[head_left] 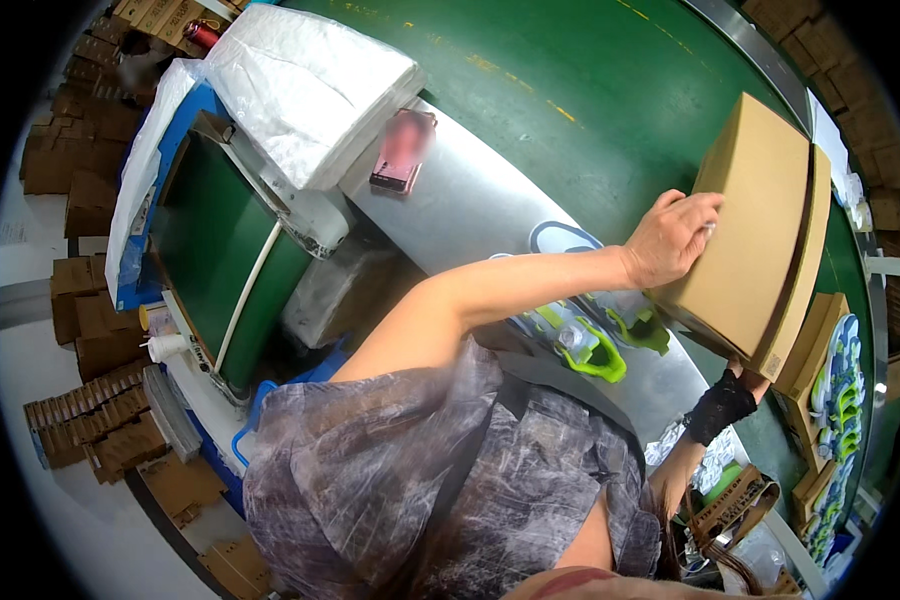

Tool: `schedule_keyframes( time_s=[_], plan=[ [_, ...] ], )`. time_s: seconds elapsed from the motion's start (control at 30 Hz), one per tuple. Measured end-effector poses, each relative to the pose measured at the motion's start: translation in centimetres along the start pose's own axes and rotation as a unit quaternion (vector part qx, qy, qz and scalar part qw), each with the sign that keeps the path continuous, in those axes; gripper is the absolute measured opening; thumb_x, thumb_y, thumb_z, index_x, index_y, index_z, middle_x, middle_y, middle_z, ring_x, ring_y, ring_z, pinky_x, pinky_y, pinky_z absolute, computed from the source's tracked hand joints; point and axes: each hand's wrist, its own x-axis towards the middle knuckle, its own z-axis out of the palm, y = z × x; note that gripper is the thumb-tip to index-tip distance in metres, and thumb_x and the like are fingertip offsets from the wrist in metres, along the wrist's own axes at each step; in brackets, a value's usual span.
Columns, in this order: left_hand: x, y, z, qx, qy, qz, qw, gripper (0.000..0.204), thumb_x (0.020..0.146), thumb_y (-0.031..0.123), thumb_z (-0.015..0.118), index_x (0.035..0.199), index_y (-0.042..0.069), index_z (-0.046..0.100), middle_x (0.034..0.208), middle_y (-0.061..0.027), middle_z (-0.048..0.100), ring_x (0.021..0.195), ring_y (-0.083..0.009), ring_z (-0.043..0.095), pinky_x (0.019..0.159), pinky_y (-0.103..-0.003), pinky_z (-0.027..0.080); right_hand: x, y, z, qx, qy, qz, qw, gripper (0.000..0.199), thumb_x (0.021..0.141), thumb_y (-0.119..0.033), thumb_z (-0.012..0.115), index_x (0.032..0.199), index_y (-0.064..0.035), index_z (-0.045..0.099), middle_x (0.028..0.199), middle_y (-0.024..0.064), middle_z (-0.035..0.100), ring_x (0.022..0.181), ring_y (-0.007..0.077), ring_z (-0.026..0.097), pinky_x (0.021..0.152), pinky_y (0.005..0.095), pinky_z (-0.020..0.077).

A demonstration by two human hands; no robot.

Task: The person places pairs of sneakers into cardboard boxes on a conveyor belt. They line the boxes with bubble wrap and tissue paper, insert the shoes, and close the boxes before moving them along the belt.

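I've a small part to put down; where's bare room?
The metal bench is bare between the pink rectangular item and the blue-and-white item; the green surface beyond is bare left of the cardboard box. It is crowded around the green-trimmed shoes.

You have two hands, one left hand and one right hand, one lidded cardboard box and one black lace wristband. Before you are at least two lime-trimmed sneakers, one pink flat case, one red can and one white-covered bundle. At your far right, stacked shoes overlap too much to count.
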Motion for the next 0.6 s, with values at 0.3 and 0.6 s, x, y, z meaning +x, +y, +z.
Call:
schedule_keyframes(
  time_s=[0.3, 0.6],
  plan=[
    [2.4, -3.2, -4.2, 0.323, -0.123, 0.095, 0.933, 0.011, 0.07, 0.012, 0.05, 0.073, 0.012, 0.061, 0.081, -0.0054, 0.063, 0.104, -0.0209, 0.05, 0.087, -0.047, 0.033, 5.4, 2.0, -5.0, 0.344, 0.0, 0.217, 0.914, 0.05, 0.068, -0.008, 0.059, 0.116, -0.0066, 0.048, 0.115, 0.0108, 0.053, 0.109, 0.026, 0.048, 0.092, 0.0575, 0.0321],
    [-1.0, -12.4, -10.7, 0.323, -0.265, -0.121, 0.9, 0.025, 0.081, 0.024, 0.055, 0.1, 0.008, 0.055, 0.097, -0.011, 0.06, 0.101, -0.0276, 0.052, 0.089, -0.061, 0.027, -2.3, 5.9, -1.0, 0.08, -0.085, 0.57, 0.814, 0.046, 0.083, -0.042, 0.049, 0.105, -0.0016, 0.053, 0.106, 0.0105, 0.059, 0.099, 0.0234, 0.054, 0.081, 0.0409, 0.0397]
  ],
)
